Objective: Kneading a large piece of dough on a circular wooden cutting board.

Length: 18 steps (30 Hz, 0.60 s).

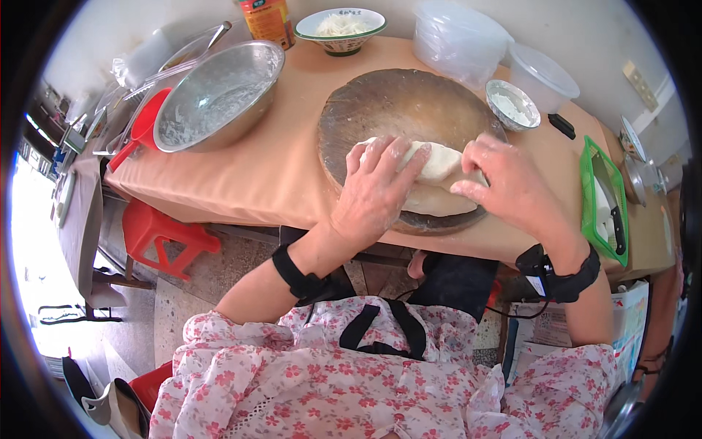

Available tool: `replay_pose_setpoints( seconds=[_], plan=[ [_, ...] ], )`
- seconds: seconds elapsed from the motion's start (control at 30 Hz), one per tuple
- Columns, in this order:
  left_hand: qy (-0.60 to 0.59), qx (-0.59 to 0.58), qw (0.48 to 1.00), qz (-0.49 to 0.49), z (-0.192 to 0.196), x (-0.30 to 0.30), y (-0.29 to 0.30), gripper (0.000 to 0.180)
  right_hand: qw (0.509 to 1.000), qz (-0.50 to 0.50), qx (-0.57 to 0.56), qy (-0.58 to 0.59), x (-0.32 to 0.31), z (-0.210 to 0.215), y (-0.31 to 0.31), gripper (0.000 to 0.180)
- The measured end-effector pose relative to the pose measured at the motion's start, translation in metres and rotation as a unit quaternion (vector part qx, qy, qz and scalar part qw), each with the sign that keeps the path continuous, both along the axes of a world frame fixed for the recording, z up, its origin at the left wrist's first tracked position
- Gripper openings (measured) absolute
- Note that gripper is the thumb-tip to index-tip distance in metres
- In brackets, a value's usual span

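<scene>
A pale lump of dough [442,162] lies on a round wooden board [409,95], its upper part a thick fold and its lower part [439,199] a flatter sheet near the board's front edge. My left hand [376,183] is curled over the dough's left end, fingertips resting on its top. At the right end, my right hand [504,175] has its fingers bent toward the thumb, gripping the dough's edge. White flour dusts the fingers of both hands.
Left stand a large metal basin [219,99] and a red scoop [142,132]. Behind are a bowl of white shreds [344,44] and plastic tubs [461,44]. Right of the board are a small bowl of white powder [504,91], a black object [561,126] and a green basket [591,197] holding a knife [619,230].
</scene>
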<state>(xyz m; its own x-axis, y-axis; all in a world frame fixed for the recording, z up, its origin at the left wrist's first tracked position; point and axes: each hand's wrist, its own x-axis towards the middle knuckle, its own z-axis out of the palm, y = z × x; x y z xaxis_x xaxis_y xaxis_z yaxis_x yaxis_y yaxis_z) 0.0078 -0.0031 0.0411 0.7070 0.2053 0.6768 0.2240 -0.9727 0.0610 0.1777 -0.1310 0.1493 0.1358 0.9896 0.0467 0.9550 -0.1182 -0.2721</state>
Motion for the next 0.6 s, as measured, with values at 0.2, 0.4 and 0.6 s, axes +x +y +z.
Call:
replay_pose_setpoints(
  seconds=[0.2,0.4,0.6],
  plan=[
    [-0.056,-0.029,0.998,-0.023,-0.019,-0.001,-0.008,0.051,0.996,0.06,0.048,-0.033,0.005,-0.036,0.011,0.024],
    [-0.047,-0.079,0.996,-0.016,-0.017,0.025,0.019,0.049,0.99,0.037,0.035,-0.13,0.022,-0.053,0.054,0.021],
    [0.055,-0.18,0.982,-0.019,-0.001,0.046,0.051,0.039,0.994,-0.036,-0.036,-0.099,0.039,-0.049,0.083,0.022]
  ],
)
